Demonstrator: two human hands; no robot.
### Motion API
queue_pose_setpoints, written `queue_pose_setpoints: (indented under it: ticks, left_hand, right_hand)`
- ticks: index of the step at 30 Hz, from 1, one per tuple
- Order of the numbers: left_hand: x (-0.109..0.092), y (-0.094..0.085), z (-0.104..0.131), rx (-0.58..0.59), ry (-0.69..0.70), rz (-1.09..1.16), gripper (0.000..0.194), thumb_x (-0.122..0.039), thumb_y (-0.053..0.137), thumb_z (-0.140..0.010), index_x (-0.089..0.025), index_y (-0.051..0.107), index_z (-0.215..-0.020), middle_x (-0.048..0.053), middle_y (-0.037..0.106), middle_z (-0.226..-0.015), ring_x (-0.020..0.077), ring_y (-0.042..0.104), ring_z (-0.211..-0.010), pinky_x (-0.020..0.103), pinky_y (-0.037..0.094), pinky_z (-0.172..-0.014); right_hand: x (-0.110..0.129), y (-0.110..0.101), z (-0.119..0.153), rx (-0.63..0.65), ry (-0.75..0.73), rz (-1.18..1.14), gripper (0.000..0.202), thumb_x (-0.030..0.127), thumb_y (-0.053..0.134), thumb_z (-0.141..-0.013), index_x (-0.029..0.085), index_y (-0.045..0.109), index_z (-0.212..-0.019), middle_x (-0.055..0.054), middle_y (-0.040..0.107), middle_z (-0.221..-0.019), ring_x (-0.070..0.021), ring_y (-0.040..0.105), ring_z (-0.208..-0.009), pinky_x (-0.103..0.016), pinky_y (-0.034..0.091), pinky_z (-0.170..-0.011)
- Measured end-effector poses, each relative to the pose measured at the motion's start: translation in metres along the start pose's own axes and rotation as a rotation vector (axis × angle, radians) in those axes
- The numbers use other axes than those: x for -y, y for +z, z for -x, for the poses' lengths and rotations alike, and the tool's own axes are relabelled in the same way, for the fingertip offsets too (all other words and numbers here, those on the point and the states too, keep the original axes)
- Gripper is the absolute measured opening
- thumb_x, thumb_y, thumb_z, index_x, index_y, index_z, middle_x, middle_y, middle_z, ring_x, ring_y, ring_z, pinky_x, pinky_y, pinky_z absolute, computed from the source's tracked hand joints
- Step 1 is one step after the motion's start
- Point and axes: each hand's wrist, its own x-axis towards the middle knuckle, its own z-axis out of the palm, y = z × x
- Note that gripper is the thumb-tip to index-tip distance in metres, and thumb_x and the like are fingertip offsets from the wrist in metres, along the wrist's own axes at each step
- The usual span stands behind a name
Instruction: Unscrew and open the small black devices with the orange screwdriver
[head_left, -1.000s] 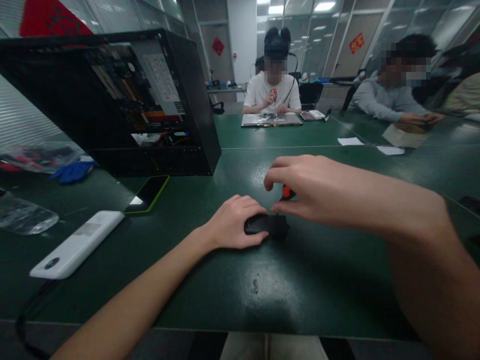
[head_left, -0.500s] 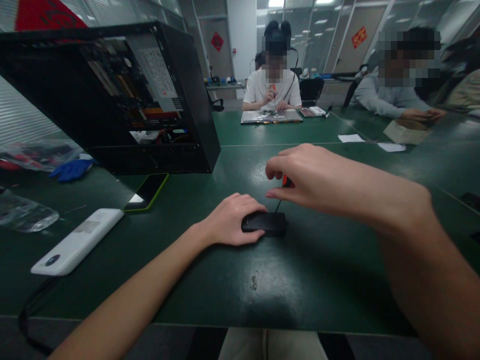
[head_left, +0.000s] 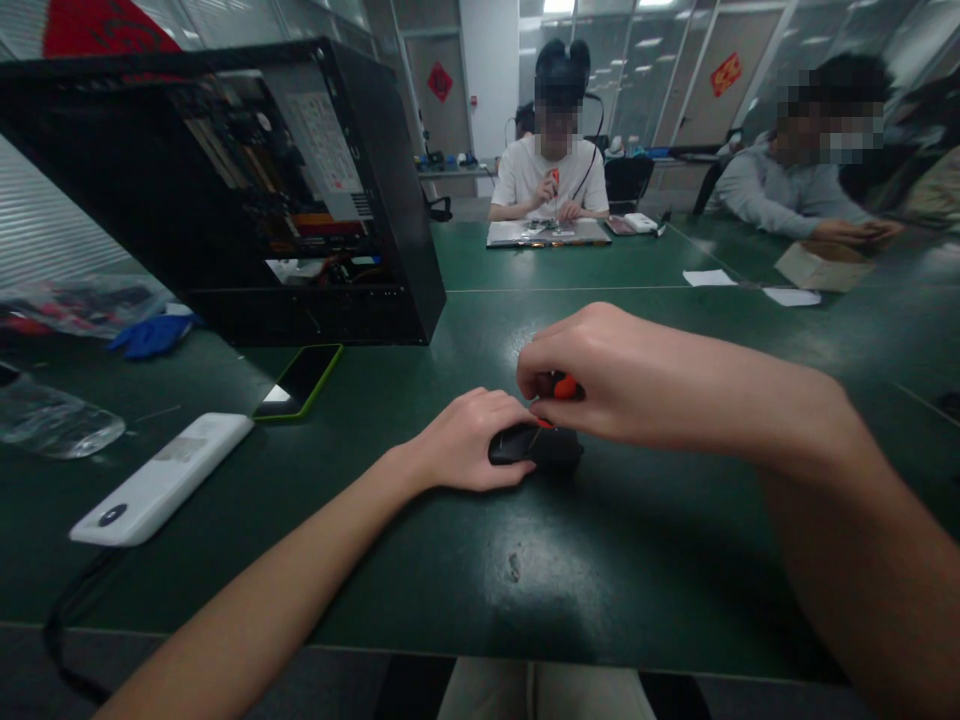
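Observation:
My left hand (head_left: pixel 474 438) is closed around a black oblong device (head_left: pixel 556 455) lying on the green table, thumb on its near side and fingers over the far side. Its exact kind I cannot make out. Right above the device's far edge, my right hand (head_left: pixel 600 375) is curled round a screwdriver (head_left: pixel 566 386) with a red and black handle. The handle shows between fingers and thumb, and a bit of red also shows below the thumb. Its shaft and tip are hidden now.
An opened black computer case (head_left: pixel 375 200) stands at the left. Near it lie a green-edged phone (head_left: pixel 307 380), a white device with a strap (head_left: pixel 169 475), a plastic bottle (head_left: pixel 67 420) and a blue glove (head_left: pixel 154 336). Co-workers sit across the table, near a cardboard box (head_left: pixel 825 265).
My right hand has come down and slightly left, closer to the black device, bringing the screwdriver with it. The screwdriver's thin shaft has gone from sight. My left hand keeps its grip.

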Motion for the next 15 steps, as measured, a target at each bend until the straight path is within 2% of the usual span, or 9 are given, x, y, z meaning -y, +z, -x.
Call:
queue_pose_setpoints:
  ticks: [4,15]
  left_hand:
    - [0.0012,0.0002,-0.0001,0.018,-0.005,-0.009,0.040,-0.040,0.073,-0.086,-0.019,0.070,-0.120,0.010,0.077,-0.113,0.0301,0.073,-0.104,0.043,0.054,-0.093]
    - [0.0020,0.0010,-0.0001,0.026,-0.004,-0.013,0.039,-0.042,0.074,-0.087,-0.019,0.072,-0.118,0.010,0.078,-0.114,0.0302,0.074,-0.105,0.042,0.053,-0.092]
  right_hand:
    - [-0.0008,-0.0004,0.0006,0.028,0.042,-0.007,0.013,0.015,0.062,-0.091,0.017,0.072,-0.082,-0.002,0.065,-0.076,-0.0127,0.052,-0.067,-0.027,0.032,-0.062]
    - [-0.0040,-0.0026,0.0014,0.073,0.019,0.001,0.015,0.016,0.061,-0.093,0.017,0.075,-0.087,-0.002,0.069,-0.079,-0.0130,0.058,-0.069,-0.026,0.036,-0.063]
